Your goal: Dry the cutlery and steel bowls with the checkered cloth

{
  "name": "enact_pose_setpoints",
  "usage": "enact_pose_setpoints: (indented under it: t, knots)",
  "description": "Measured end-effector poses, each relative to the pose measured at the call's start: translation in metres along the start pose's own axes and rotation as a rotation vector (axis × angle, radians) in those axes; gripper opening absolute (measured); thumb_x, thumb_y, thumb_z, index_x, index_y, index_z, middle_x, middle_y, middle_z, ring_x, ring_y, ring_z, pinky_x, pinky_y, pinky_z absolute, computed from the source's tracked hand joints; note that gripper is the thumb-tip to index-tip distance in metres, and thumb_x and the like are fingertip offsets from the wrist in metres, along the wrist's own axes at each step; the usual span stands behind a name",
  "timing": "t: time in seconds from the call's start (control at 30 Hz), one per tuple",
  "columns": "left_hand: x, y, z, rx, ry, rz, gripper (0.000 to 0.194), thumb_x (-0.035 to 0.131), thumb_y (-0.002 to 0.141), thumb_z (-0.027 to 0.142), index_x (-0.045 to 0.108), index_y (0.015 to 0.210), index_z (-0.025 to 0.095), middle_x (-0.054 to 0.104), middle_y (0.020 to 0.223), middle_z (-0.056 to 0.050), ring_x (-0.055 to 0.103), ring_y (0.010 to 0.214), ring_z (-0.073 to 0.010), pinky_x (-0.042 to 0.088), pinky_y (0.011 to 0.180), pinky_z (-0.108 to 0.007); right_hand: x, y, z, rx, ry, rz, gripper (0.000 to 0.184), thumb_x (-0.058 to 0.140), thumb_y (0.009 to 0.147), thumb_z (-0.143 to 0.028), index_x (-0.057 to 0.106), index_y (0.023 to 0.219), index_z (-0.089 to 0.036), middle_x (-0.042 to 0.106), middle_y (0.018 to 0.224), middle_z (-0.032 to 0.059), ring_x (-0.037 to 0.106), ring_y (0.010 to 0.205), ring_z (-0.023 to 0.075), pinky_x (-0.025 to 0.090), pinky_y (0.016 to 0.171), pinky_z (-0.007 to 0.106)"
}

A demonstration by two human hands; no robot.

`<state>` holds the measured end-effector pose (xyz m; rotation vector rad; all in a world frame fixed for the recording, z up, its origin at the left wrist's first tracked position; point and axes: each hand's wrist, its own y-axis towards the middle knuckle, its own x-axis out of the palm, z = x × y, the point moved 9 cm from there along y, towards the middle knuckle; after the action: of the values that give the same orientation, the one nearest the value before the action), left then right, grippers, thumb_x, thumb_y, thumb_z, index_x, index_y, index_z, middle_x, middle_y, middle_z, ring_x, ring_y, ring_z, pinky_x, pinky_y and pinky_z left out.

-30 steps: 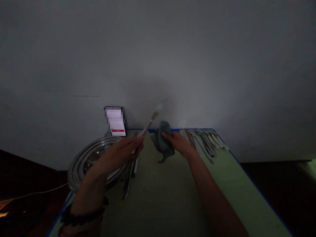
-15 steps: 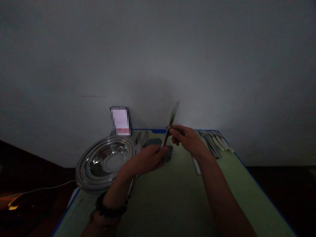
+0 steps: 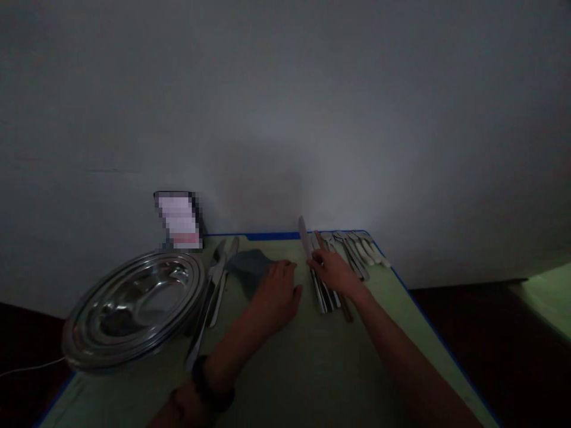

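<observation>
Steel table knife is right of the cloth, fingers of the right hand closed on it; in the earlier frame, both hands hold it above the cloth. The left hand, now off the knife, is at the cloth's right edge; its grip cannot be determined. Nested bowls stand left of the cloth.

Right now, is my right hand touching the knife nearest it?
Touching. The head view shows the fingers of your right hand closed on the knife, its blade jutting out beyond them toward the wall.
</observation>
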<state>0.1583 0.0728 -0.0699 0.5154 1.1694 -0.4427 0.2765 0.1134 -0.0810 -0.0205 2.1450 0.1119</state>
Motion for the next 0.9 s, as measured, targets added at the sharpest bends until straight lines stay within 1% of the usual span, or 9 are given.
enact_pose_setpoints:
  t: [0.1, 0.23, 0.3, 0.4, 0.5, 0.63, 0.77, 0.9]
  knots:
    - [0.015, 0.014, -0.002, 0.001, 0.074, -0.006, 0.042, 0.041, 0.085, 0.016, 0.045, 0.124, 0.0, 0.05, 0.128, -0.025, 0.043, 0.123, -0.0334, 0.035, 0.103, -0.048, 0.007, 0.0, 0.015, 0.079, -0.066, -0.013, 0.021, 0.05, 0.084, -0.032, 0.064, 0.082, -0.017, 0.071, 0.084, 0.012, 0.064, 0.079, 0.0214, 0.04, 0.068, 0.03]
    - [0.027, 0.033, -0.006, 0.025, 0.135, -0.021, 0.041, 0.038, 0.086, 0.015, 0.047, 0.123, 0.001, 0.049, 0.132, -0.025, 0.039, 0.129, -0.0336, 0.028, 0.108, -0.052, 0.005, 0.003, 0.019, 0.145, -0.127, 0.001, 0.024, 0.046, 0.086, -0.033, 0.064, 0.088, -0.018, 0.071, 0.088, 0.0131, 0.065, 0.083, 0.0245, 0.042, 0.069, 0.032]
    - [0.035, 0.04, -0.006, 0.041, 0.151, -0.037, 0.042, 0.036, 0.087, 0.016, 0.047, 0.125, 0.001, 0.047, 0.134, -0.025, 0.038, 0.13, -0.0337, 0.027, 0.109, -0.052, 0.003, 0.005, 0.021, 0.153, -0.15, 0.013, 0.026, 0.043, 0.087, -0.032, 0.064, 0.09, -0.018, 0.07, 0.091, 0.014, 0.065, 0.086, 0.0249, 0.043, 0.071, 0.033]
    - [0.048, 0.047, -0.005, 0.07, 0.157, -0.063, 0.045, 0.033, 0.088, 0.017, 0.045, 0.128, -0.002, 0.046, 0.137, -0.025, 0.038, 0.13, -0.0335, 0.025, 0.11, -0.052, 0.003, 0.007, 0.023, 0.129, -0.229, 0.026, 0.028, 0.039, 0.088, -0.029, 0.063, 0.092, -0.015, 0.068, 0.098, 0.0157, 0.062, 0.092, 0.0243, 0.043, 0.078, 0.033]
    - [0.06, 0.053, -0.002, 0.095, 0.147, -0.074, 0.049, 0.031, 0.087, 0.014, 0.04, 0.133, -0.001, 0.041, 0.141, -0.023, 0.034, 0.133, -0.0309, 0.023, 0.112, -0.05, 0.005, 0.009, 0.027, 0.099, -0.297, 0.028, 0.032, 0.035, 0.089, -0.025, 0.063, 0.096, -0.011, 0.065, 0.103, 0.0165, 0.058, 0.1, 0.0253, 0.042, 0.087, 0.034]
    - [0.072, 0.059, -0.004, 0.093, 0.125, -0.065, 0.052, 0.031, 0.088, 0.016, 0.033, 0.138, 0.002, 0.036, 0.146, -0.018, 0.029, 0.137, -0.0267, 0.025, 0.112, -0.047, 0.014, 0.013, 0.031, 0.043, -0.365, -0.017, 0.032, 0.036, 0.088, -0.025, 0.063, 0.097, -0.01, 0.063, 0.106, 0.017, 0.055, 0.103, 0.0281, 0.04, 0.09, 0.038]
    - [0.077, 0.062, -0.007, 0.074, 0.113, -0.045, 0.05, 0.027, 0.094, 0.026, 0.031, 0.141, 0.008, 0.034, 0.148, -0.012, 0.027, 0.138, -0.0245, 0.024, 0.113, -0.047, 0.019, 0.016, 0.035, 0.009, -0.375, -0.057, 0.034, 0.033, 0.089, -0.024, 0.063, 0.098, -0.012, 0.062, 0.106, 0.0152, 0.054, 0.105, 0.027, 0.038, 0.092, 0.038]
    - [0.077, 0.063, -0.007, 0.067, 0.11, -0.033, 0.051, 0.024, 0.097, 0.038, 0.034, 0.141, 0.013, 0.036, 0.148, -0.008, 0.028, 0.137, -0.0256, 0.023, 0.113, -0.047, 0.013, 0.017, 0.036, -0.034, -0.402, -0.11, 0.038, 0.027, 0.091, -0.023, 0.063, 0.093, -0.011, 0.061, 0.101, 0.0154, 0.054, 0.103, 0.0271, 0.038, 0.091, 0.038]
